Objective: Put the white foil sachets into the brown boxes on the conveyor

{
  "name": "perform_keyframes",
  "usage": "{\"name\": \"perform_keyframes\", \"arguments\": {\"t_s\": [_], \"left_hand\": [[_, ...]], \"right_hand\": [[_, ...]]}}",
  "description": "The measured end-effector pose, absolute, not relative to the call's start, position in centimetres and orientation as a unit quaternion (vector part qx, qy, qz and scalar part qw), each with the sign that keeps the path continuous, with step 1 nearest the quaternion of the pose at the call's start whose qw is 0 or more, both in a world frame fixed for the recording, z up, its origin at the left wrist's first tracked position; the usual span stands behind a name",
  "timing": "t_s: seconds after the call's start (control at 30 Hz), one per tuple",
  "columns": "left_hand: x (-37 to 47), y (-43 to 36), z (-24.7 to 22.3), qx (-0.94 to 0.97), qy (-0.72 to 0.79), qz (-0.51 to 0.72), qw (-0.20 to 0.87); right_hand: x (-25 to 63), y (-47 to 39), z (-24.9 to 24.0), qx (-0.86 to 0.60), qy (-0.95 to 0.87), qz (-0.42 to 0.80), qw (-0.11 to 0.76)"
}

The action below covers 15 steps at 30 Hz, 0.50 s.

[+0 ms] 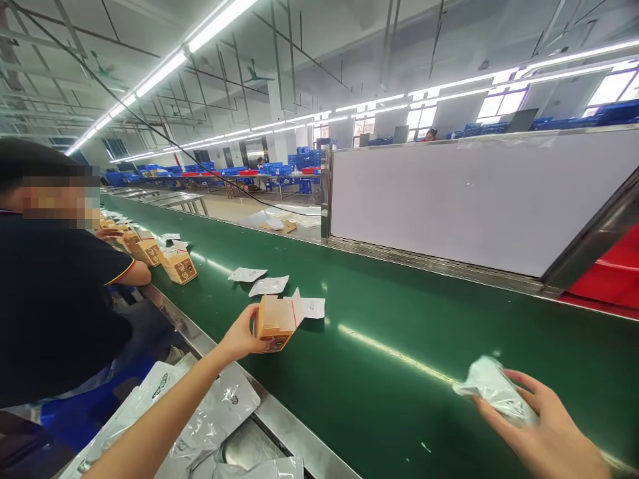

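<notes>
The left hand [244, 338] grips an orange box [275, 322] at mid-belt [389, 299], its flap raised, contents unclear. The right hand [554, 429] grips a white pouch [499, 391] over the near right. More boxes [180, 266] stand far left; silvery bags [214, 409] lie on a metal tray [255, 442] near left.

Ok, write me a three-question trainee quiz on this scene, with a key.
1. True or false: the carton in the left hand has every flap closed.
2. What does the right hand hold? A) scissors B) a crumpled white pouch C) a roll of tape
3. Which of these two hands is nearer the dark-shirted co-worker?

Key: 1. False; a flap of the carton stands open. 2. B. 3. The left hand.
</notes>
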State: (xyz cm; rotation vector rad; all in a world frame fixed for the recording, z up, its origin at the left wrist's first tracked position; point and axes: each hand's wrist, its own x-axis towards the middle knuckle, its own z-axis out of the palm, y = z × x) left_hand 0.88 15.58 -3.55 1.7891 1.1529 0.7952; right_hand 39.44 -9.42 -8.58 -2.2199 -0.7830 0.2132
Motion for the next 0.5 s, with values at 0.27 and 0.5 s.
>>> {"name": "perform_keyframes", "arguments": {"t_s": [0.27, 0.5], "left_hand": [[5.4, 7.1, -0.8, 0.844, 0.371, 0.302, 0.242], [6.7, 3.5, -2.1, 0.871, 0.297, 0.360, 0.153]], "right_hand": [[28.0, -7.7, 4.9, -0.426, -0.769, 0.258, 0.400], [28.0, -5.7, 3.1, -0.645, -0.643, 0.236, 0.340]]}}
